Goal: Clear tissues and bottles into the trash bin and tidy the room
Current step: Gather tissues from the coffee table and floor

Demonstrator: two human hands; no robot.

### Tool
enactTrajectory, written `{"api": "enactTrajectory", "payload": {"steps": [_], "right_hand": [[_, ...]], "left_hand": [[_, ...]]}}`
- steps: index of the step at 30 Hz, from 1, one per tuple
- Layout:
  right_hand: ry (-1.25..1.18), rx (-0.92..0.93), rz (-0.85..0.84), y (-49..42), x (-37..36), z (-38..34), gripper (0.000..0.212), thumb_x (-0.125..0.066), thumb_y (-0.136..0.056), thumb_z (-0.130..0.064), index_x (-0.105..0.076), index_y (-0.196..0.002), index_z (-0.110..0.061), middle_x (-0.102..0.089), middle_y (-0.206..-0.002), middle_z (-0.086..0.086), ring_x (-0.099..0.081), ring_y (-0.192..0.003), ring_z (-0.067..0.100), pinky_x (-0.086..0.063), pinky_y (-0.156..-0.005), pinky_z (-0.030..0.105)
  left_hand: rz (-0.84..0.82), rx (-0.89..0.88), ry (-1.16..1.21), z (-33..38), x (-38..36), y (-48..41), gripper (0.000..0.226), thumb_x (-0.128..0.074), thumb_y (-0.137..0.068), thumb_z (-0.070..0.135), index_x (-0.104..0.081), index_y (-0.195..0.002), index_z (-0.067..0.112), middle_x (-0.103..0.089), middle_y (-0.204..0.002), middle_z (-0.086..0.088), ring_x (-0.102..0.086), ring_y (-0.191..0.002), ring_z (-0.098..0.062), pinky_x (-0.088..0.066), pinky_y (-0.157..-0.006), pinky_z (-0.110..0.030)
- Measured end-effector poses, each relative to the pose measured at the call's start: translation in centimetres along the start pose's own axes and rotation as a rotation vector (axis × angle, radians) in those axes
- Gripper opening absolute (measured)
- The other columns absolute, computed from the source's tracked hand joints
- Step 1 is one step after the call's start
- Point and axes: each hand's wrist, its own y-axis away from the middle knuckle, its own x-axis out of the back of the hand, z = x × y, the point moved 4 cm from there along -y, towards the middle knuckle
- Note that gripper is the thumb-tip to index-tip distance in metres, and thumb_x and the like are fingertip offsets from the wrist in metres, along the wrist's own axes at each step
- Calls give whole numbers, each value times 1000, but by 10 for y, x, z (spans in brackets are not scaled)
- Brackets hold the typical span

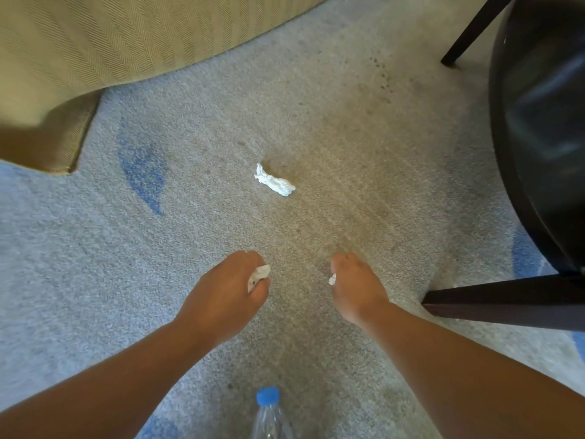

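Head: tissue wad (260,274) gripped by lowered left hand (221,289) | scrap (332,279) pinched by right hand (354,286) | loose tissue (274,180) seen ahead, chair leg (506,302) rightward

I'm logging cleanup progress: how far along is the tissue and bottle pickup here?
Done: nothing visibly thrown away yet. In hand: the left hand grips a crumpled tissue, the right hand holds a smaller tissue scrap. Left: the loose tissue on the carpet and the blue-capped bottle.
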Motion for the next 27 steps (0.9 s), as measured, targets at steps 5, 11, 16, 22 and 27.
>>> {"api": "enactTrajectory", "payload": {"steps": [5,11,16,22,27], "right_hand": [[-145,90,74,-8,13,-27,18,-55,-89,-9,-41,-93,-20,-45,-98,-3,-46,-74,13,-33,-57,22],[-171,154,119,-30,29,-59,19,-47,-89,-4,-43,-90,-22,-49,-77,-4,-48,-61,11,-30,-47,25],[-192,208,151,-46,39,-75,25,-49,-91,-5,-46,-111,-20,-54,-93,-1,-53,-77,15,-43,-57,29],[-131,213,159,-71,46,-85,19,-49,-92,-7,-52,-108,-16,-44,-102,0,-49,-80,15,-32,-56,21],[-102,240,154,-91,48,-97,19,-51,-91,-5,-53,-108,-15,-44,-119,4,-50,-93,20,-40,-69,29]], "left_hand": [[12,6,15,0,4,-5,12,-49,-94,35,-46,-82,33,-49,-77,12,-49,-67,-6,-36,-55,-21],[53,4,43,1,13,-14,16,-49,-94,37,-43,-80,33,-49,-76,10,-49,-67,-6,-32,-54,-21],[84,-23,79,3,23,-25,27,-42,-94,48,-40,-73,32,-48,-72,7,-47,-63,-8,-32,-53,-25],[161,-32,57,6,37,-40,36,-29,-97,39,-33,-64,26,-38,-61,5,-35,-53,-10,-27,-49,-29],[180,45,31,-4,43,-52,15,-34,-97,24,-49,-95,26,-44,-56,6,-39,-48,-8,-24,-47,-28]]}}
